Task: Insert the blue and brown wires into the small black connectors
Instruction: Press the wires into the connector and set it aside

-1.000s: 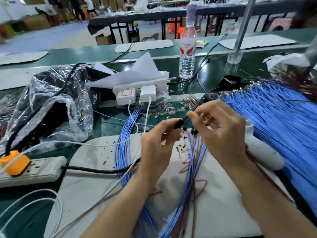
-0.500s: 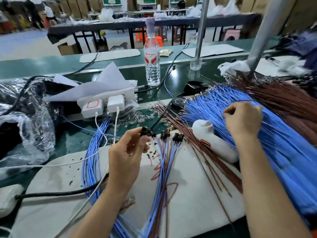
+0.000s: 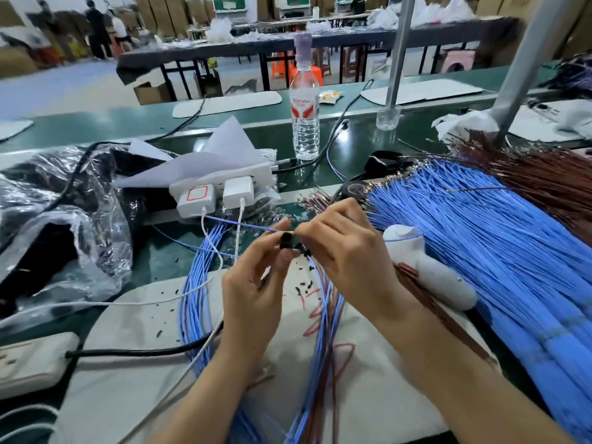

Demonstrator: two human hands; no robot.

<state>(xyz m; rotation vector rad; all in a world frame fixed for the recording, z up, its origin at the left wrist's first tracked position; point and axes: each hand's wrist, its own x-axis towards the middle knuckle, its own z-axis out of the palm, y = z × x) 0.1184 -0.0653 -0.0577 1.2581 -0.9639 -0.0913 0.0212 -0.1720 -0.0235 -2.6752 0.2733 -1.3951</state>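
The left hand (image 3: pixel 253 298) pinches a small black connector (image 3: pixel 286 241). The right hand (image 3: pixel 346 251), at its 3 o'clock, pinches a blue wire (image 3: pixel 243 224) trailing toward 9 o'clock.

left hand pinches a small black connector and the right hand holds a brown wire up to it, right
Not quite. In the head view the wire pinched in the right hand is blue, not brown. The rest stands: the left hand pinches the small black connector.

Water bottle (image 3: pixel 306 123) behind white chargers (image 3: pixel 217 195)
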